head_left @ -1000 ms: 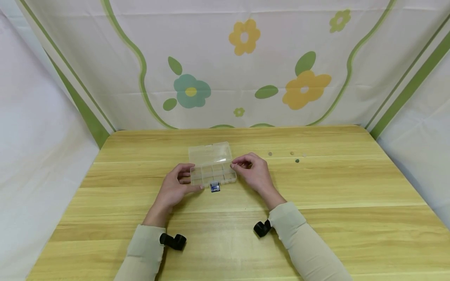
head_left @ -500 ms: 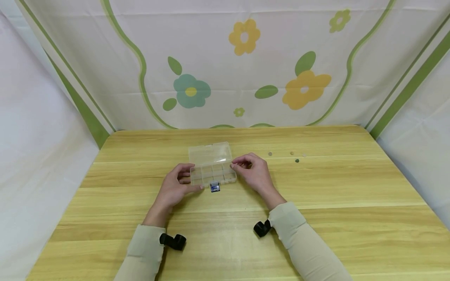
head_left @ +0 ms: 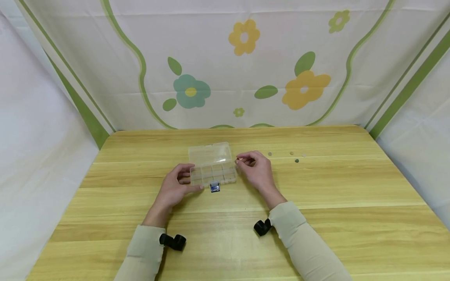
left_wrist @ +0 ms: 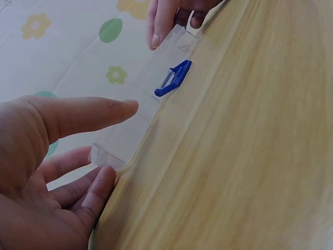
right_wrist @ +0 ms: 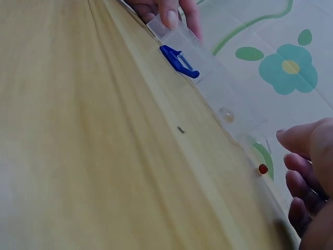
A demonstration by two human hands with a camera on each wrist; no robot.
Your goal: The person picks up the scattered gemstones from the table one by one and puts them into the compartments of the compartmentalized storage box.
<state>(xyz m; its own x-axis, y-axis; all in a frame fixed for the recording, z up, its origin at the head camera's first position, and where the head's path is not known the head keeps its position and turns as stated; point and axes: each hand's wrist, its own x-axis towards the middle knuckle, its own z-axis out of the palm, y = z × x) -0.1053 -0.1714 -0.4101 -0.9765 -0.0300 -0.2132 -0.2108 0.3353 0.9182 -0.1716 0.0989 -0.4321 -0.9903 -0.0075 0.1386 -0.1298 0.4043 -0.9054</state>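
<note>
A clear plastic compartment box (head_left: 207,177) lies on the table with its lid (head_left: 209,154) tipped back and a blue latch (head_left: 215,187) at the front. My left hand (head_left: 174,185) holds its left end, thumb along the front wall and fingers round the side. Just off the right end is my right hand (head_left: 258,169), thumb and fingers loosely curled with nothing seen between them. By its fingertips sits a small red bead (right_wrist: 263,169), apart from the thumb in the right wrist view. A clear round piece (right_wrist: 226,114) shows in the box.
Several small round pieces lie right of the right hand, among them a grey one (head_left: 270,153), a tan one (head_left: 291,153) and a dark green one (head_left: 297,160). A dark speck (right_wrist: 181,129) marks the wooden table (head_left: 225,242). A flowered cloth (head_left: 218,50) hangs behind.
My right hand has drawn back slightly to the right from the box's right end, and a red spot now shows at its fingertips. The left hand and the box have stayed put.
</note>
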